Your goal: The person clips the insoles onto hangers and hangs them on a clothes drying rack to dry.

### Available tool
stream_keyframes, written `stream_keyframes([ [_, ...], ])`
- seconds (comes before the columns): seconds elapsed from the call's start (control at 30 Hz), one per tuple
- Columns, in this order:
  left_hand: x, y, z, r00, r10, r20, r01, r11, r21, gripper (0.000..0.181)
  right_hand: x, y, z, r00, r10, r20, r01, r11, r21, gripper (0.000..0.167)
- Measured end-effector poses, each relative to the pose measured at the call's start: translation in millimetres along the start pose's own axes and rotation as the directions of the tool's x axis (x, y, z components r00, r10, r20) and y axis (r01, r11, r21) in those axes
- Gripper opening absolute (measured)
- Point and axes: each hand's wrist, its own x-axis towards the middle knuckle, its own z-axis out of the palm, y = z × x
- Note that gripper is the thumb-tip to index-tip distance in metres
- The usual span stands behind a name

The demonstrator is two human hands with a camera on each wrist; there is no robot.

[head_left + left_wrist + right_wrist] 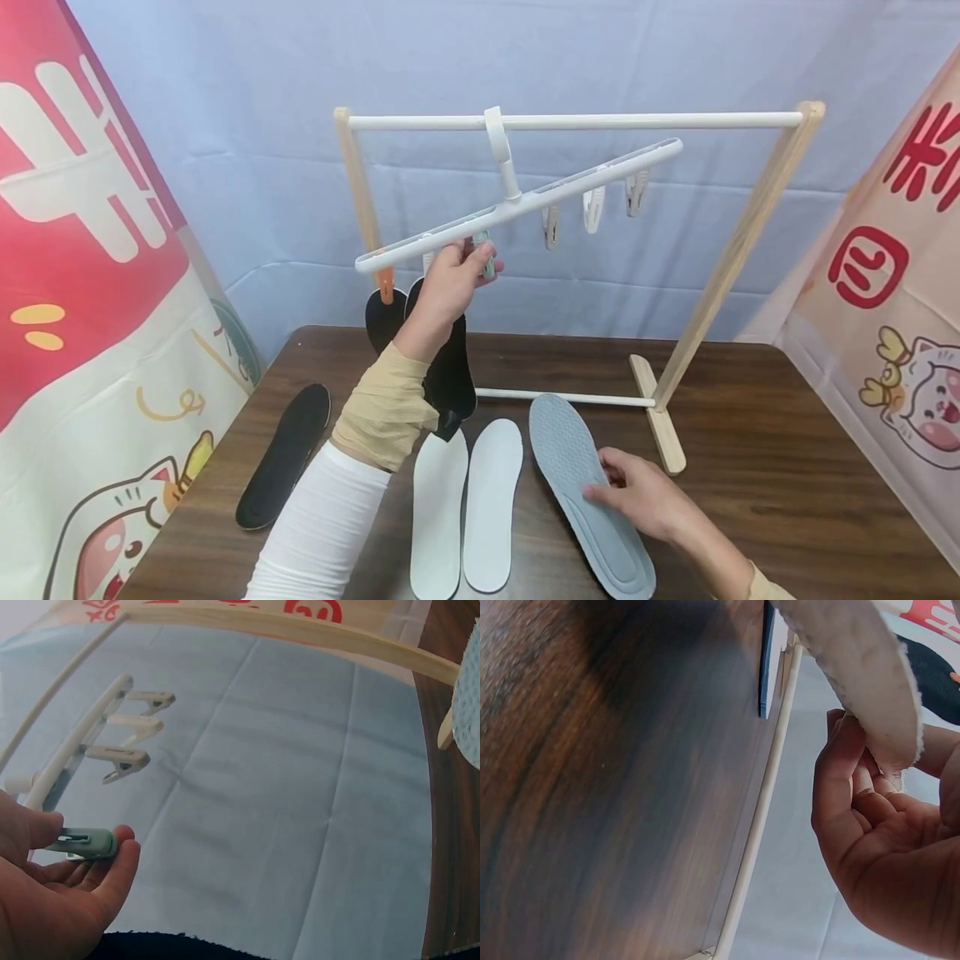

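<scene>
My left hand [447,287] is raised at the tilted white clip hanger [420,245], pinching a green clip [91,844] between thumb and fingers. Lower right, my right hand [645,493] grips the side edge of a grey-blue insole [573,483], lifted at an angle over the table. The insole's pale underside [862,667] faces the right wrist camera. On the hanger's lower left end, an orange clip [386,287] holds one black insole [381,321]. Another black insole [453,379] hangs beside it, its top partly hidden by my left hand and forearm.
Two white insoles [492,508] lie side by side on the brown table [787,467]. A black insole [285,458] lies to the left. The hanger hooks on the rack's white top bar [637,122], between wooden posts [735,258]. Several pale clips [593,210] dangle from its raised right half.
</scene>
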Motion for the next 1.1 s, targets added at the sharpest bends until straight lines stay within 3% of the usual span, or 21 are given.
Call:
stream_keyframes([
  [0.47,1.8,-3.6,1.4,0.998,-0.014,-0.063,0.008,0.997,-0.081,0.033,0.6,-2.2,-1.2,1.000,-0.014,-0.002,0.014,1.000,0.019,0.020],
  [0.83,1.2,-6.8,3.8,0.993,0.023,-0.116,-0.035,0.994,-0.101,0.028,1.4,-3.1,-2.8,1.000,-0.014,0.002,0.014,1.000,0.023,0.021],
  [1.1,1.7,-6.0,6.5,0.981,0.052,-0.186,-0.074,0.991,-0.113,0.019,3.2,-4.3,-5.5,1.000,0.002,0.020,-0.002,0.999,0.049,0.022],
])
